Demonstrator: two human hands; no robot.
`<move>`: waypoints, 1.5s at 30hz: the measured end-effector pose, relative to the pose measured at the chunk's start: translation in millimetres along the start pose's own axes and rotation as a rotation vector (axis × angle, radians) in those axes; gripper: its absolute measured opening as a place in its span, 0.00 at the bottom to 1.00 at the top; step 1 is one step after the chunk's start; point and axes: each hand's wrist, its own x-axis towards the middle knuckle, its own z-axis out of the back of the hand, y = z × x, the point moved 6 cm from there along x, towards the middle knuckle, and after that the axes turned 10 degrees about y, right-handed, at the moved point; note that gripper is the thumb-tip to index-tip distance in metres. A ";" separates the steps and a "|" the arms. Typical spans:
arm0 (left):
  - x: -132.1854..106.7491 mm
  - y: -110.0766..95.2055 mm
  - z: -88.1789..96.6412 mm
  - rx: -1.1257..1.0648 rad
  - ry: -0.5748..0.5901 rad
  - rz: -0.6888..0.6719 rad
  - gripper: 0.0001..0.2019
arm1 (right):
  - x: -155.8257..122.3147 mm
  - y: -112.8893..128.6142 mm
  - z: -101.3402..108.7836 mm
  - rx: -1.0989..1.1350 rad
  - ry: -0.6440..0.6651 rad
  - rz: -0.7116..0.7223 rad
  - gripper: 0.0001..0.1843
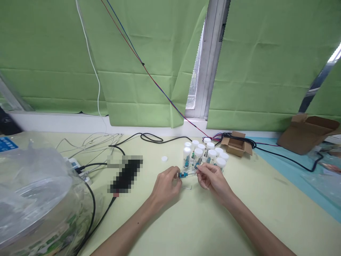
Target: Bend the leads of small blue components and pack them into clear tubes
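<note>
Between my hands, just above the table, is a small blue piece with a thin pale stem (183, 175). My left hand (167, 183) pinches its blue end between thumb and fingers. My right hand (211, 178) has its fingertips closed at the far end of the stem; exactly what they grip is too small to make out. A clear, open-looking vial (187, 187) lies on its side below, partly behind my left hand. Beyond my right hand stand several clear vials (187, 158) with white caps and small blue or green pieces inside. A loose white cap (164, 158) lies to their left.
The pale yellow table (149, 227) carries black cables (151, 138) along the back. A small open cardboard box (236, 145) sits behind the vials, a larger box (306, 135) at the far right. A plastic-wrapped bulky container (39, 199) fills the left, near a blurred dark object (126, 176).
</note>
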 end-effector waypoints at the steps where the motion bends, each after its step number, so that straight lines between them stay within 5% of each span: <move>1: 0.0 -0.2 -0.4 -0.002 0.003 -0.001 0.06 | -0.3 -0.5 -0.3 0.006 0.001 -0.006 0.17; 36: -2.7 -6.6 -6.2 -0.076 0.023 0.017 0.06 | -0.5 -3.5 3.3 -0.132 -0.036 -0.009 0.18; 45: 1.0 -4.8 0.0 -0.159 -0.022 0.057 0.05 | -1.2 4.3 0.3 0.080 0.032 0.036 0.13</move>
